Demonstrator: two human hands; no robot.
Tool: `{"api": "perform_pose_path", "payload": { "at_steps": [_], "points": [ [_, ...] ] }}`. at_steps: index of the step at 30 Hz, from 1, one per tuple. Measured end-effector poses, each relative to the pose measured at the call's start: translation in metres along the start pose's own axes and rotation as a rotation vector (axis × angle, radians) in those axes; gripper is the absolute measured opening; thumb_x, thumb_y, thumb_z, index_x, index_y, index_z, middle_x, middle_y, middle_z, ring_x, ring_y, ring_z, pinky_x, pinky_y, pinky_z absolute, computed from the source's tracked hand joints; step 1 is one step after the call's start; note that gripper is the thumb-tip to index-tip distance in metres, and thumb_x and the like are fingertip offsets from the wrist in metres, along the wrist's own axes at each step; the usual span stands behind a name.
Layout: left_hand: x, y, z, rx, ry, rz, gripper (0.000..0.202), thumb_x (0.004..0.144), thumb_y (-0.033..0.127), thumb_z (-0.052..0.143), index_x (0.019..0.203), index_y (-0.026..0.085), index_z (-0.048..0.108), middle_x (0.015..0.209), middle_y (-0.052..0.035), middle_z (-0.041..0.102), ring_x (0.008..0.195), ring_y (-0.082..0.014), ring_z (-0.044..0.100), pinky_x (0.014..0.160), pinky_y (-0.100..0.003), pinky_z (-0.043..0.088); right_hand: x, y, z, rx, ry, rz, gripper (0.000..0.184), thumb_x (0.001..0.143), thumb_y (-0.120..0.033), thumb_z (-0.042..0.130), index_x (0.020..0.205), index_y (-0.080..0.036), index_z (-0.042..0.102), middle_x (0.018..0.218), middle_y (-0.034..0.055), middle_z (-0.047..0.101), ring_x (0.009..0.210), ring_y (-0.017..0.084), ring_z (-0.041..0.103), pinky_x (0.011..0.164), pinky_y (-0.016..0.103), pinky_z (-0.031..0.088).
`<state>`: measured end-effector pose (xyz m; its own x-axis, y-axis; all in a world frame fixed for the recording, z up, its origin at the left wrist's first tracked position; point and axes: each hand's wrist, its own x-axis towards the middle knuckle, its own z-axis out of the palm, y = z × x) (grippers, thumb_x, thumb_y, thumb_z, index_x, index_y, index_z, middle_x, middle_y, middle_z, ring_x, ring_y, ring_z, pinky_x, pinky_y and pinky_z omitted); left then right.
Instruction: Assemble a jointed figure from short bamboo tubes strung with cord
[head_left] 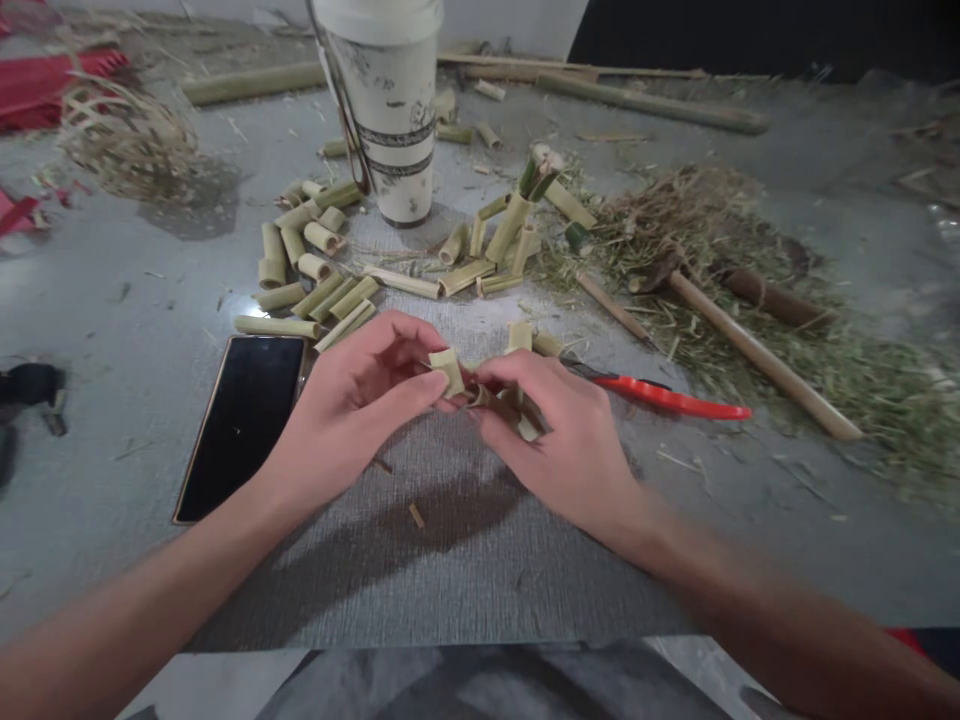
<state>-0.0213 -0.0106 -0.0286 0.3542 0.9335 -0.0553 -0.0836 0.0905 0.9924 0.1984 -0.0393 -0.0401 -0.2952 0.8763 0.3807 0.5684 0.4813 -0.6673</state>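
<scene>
Both hands meet over the front middle of the table. My left hand [367, 385] pinches a short, pale green bamboo piece [448, 371] between thumb and fingers. Close beside it, my right hand [551, 415] is closed on another bamboo piece [480, 396], which its fingers partly cover. More bamboo shows under the right palm; I cannot make out whether it is held too. Just behind the right hand lie short bamboo pieces [519, 337] and red-handled pliers or cutters [667, 397], their jaws partly hidden.
A black phone [240, 430] lies left of the hands. Behind stand a tall patterned cup [397, 120] and several cut bamboo tubes [322, 238]. A hammer [765, 350] rests on dried grass [870, 370] at right, near a pointed stick [616, 312]. A woven ball [124, 135] sits far left.
</scene>
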Motion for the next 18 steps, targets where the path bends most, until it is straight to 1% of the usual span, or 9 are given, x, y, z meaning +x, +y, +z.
{"api": "perform_pose_path", "payload": {
  "at_steps": [2, 5, 8, 10, 13, 18],
  "points": [
    [-0.0004, -0.0016, -0.0003, 0.005, 0.037, -0.001, 0.015, 0.097, 0.030, 0.084, 0.107, 0.027, 0.073, 0.094, -0.0002, 0.074, 0.087, -0.0166, 0.070, 0.080, -0.028, 0.060, 0.0001, -0.0004, -0.0008, 0.016, 0.002, -0.006, 0.018, 0.100, -0.012, 0.064, 0.113, -0.024, 0.062, 0.098, 0.0001, 0.071, 0.084, 0.017, 0.064, 0.078, 0.033, 0.048],
    [-0.0004, -0.0027, 0.0007, -0.010, 0.049, -0.016, 0.022, 0.094, 0.025, 0.088, 0.111, 0.029, 0.075, 0.092, 0.0016, 0.075, 0.084, -0.0137, 0.068, 0.075, -0.024, 0.056, 0.0010, -0.0013, -0.0020, 0.044, -0.001, -0.034, 0.020, 0.103, -0.010, 0.058, 0.116, -0.024, 0.063, 0.098, 0.0012, 0.067, 0.084, 0.016, 0.061, 0.077, 0.034, 0.048],
    [0.0000, -0.0042, 0.0011, -0.001, 0.028, -0.011, 0.027, 0.093, 0.025, 0.088, 0.118, 0.029, 0.079, 0.098, -0.0002, 0.078, 0.091, -0.0157, 0.072, 0.083, -0.026, 0.060, 0.0017, -0.0013, -0.0020, 0.059, -0.004, -0.060, 0.023, 0.104, -0.007, 0.053, 0.115, -0.025, 0.062, 0.100, 0.0028, 0.066, 0.087, 0.018, 0.061, 0.079, 0.035, 0.050],
    [0.0002, -0.0054, 0.0007, 0.012, 0.023, -0.023, 0.024, 0.092, 0.026, 0.089, 0.114, 0.028, 0.082, 0.102, -0.0013, 0.079, 0.093, -0.0168, 0.073, 0.086, -0.028, 0.062, 0.0017, -0.0009, -0.0012, 0.068, 0.003, -0.072, 0.023, 0.104, -0.007, 0.053, 0.113, -0.025, 0.062, 0.101, 0.0033, 0.066, 0.088, 0.018, 0.061, 0.079, 0.035, 0.051],
    [0.0002, -0.0063, 0.0003, -0.010, 0.013, -0.050, 0.020, 0.090, 0.027, 0.091, 0.109, 0.027, 0.082, 0.099, -0.0006, 0.079, 0.089, -0.0154, 0.073, 0.082, -0.026, 0.062, 0.0010, -0.0002, 0.0002, 0.065, 0.013, -0.074, 0.019, 0.104, -0.008, 0.054, 0.110, -0.025, 0.062, 0.099, 0.0033, 0.066, 0.087, 0.017, 0.062, 0.077, 0.034, 0.051],
    [0.0009, -0.0060, 0.0016, -0.058, -0.025, -0.059, 0.019, 0.088, 0.022, 0.092, 0.102, 0.025, 0.080, 0.091, 0.0010, 0.077, 0.082, -0.0123, 0.072, 0.077, -0.023, 0.061, -0.0002, -0.0006, 0.0003, 0.057, 0.017, -0.057, 0.017, 0.102, -0.009, 0.058, 0.107, -0.025, 0.062, 0.097, 0.0022, 0.067, 0.083, 0.016, 0.062, 0.073, 0.031, 0.051]
  ]
}}
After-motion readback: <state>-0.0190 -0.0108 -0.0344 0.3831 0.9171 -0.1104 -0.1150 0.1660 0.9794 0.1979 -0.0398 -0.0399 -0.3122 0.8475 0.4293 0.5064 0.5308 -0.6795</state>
